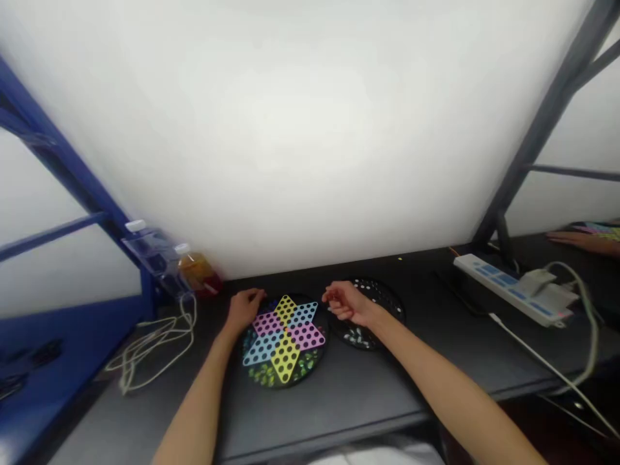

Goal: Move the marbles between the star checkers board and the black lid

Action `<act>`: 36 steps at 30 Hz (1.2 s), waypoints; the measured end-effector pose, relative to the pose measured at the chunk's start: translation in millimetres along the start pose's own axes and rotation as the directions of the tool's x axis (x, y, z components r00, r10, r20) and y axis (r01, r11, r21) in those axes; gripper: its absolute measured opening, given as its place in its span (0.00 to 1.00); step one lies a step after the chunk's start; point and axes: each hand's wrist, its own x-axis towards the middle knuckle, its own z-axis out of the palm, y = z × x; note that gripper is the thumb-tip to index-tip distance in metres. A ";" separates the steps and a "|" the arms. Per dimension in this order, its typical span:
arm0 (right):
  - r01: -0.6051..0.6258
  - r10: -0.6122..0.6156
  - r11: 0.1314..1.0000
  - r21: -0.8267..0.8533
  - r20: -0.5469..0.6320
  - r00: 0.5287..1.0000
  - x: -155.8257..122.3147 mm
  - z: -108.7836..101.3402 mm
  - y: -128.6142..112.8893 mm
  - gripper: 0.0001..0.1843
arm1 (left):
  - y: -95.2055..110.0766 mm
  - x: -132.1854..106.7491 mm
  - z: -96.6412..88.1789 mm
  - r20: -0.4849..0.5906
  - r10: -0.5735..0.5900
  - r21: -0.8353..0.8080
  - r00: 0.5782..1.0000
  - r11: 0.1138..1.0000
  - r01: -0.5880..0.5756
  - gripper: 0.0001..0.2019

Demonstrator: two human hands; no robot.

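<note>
A round black Chinese checkers board [285, 339] with a yellow, pink and blue star lies on the dark desk [339, 400]. Green marbles [285, 376] sit along its near rim. My left hand [245, 309], fingers curled downward, is at the board's far left edge. My right hand [346, 303], fingers loosely curled, hovers between the board and a round black tray [380, 300] of white and clear marbles. Whether either hand holds a marble is hidden.
A white power strip [504, 284] with cables lies at the right. Beyond it, another person's hand [576, 240] rests on the desk. A bottle of amber liquid [196, 272], a clear plastic box [155, 255] and a coiled white cable [155, 342] are at the left, beside a blue metal frame [62, 174].
</note>
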 end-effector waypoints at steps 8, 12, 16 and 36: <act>0.241 -0.354 0.647 -0.723 -0.006 0.935 -7.3 17.8 6.7 0.16 | 3.5 -1.8 0.7 -0.003 0.006 0.030 1.000 1.000 -0.006 0.20; 0.230 -0.364 0.309 -0.923 0.109 0.925 -19.1 24.6 2.5 0.13 | 2.0 -2.1 2.2 0.004 0.016 0.053 1.000 0.998 -0.016 0.21; 0.184 -0.307 0.105 -0.977 0.144 0.941 -26.9 26.3 -1.4 0.14 | 0.5 -1.9 3.3 -0.008 0.021 0.051 1.000 0.998 -0.020 0.20; 0.099 -0.254 -0.308 -0.946 0.182 0.950 -40.2 44.4 3.6 0.20 | 1.3 -3.9 5.1 -0.036 0.027 0.061 0.999 0.998 -0.025 0.20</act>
